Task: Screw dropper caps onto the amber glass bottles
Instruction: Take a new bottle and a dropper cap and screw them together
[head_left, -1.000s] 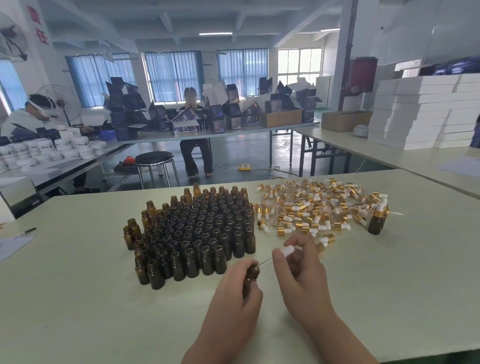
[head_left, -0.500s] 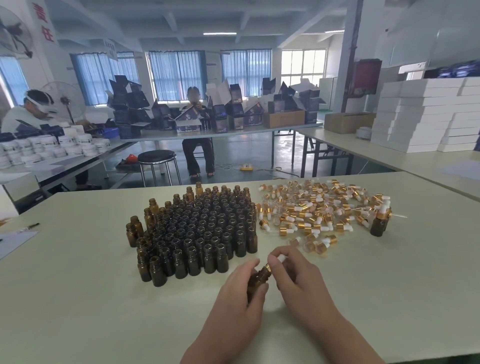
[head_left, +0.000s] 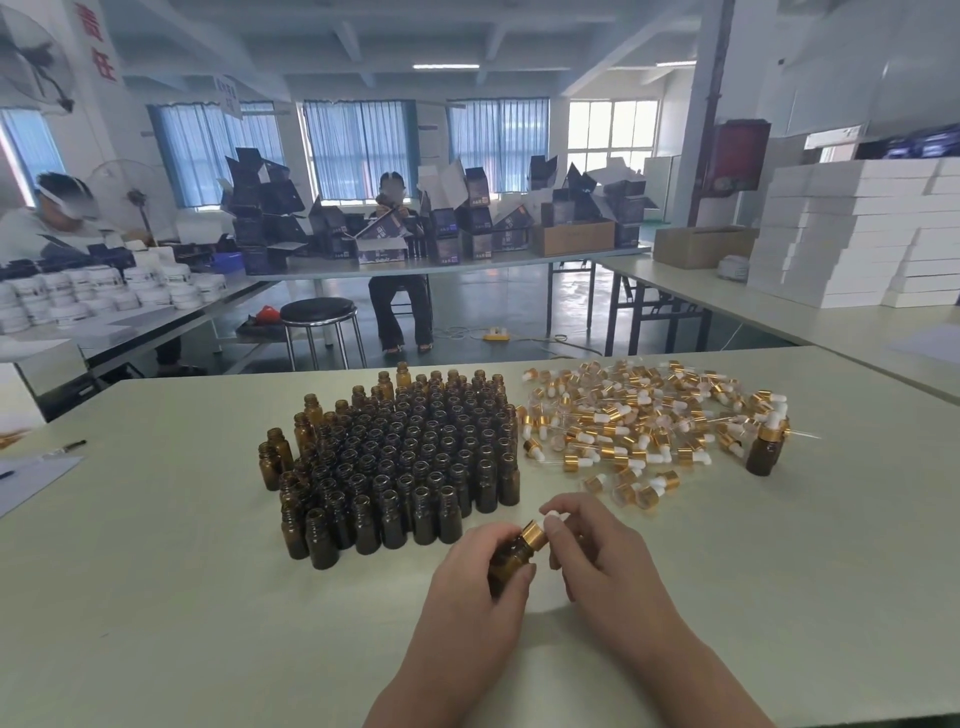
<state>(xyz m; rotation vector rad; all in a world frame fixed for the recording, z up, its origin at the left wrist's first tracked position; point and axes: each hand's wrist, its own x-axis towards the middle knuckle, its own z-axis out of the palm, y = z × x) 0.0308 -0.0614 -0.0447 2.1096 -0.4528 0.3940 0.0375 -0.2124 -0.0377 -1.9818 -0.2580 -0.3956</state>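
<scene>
My left hand (head_left: 475, 582) grips a small amber bottle (head_left: 511, 558), tilted toward the right, just above the table. A gold dropper cap (head_left: 535, 535) with a white bulb sits on the bottle's neck, and my right hand (head_left: 597, 551) pinches that cap with thumb and fingers. Behind my hands stands a dense block of several open amber bottles (head_left: 405, 457). To its right lies a loose pile of gold and white dropper caps (head_left: 634, 421). One capped bottle (head_left: 766, 447) stands upright at the pile's right end.
The pale green table (head_left: 182, 597) holds a paper sheet with a pen (head_left: 36, 467) at the left edge. Other tables behind carry white jars (head_left: 104, 291), dark cartons and stacked white boxes (head_left: 857, 234). Two people sit there. A black stool (head_left: 318, 312) stands beyond the table.
The dropper's glass tube went down into the bottle and the cap now sits on the neck. My right hand closed in on the cap. Both hands stayed in front of the bottle block.
</scene>
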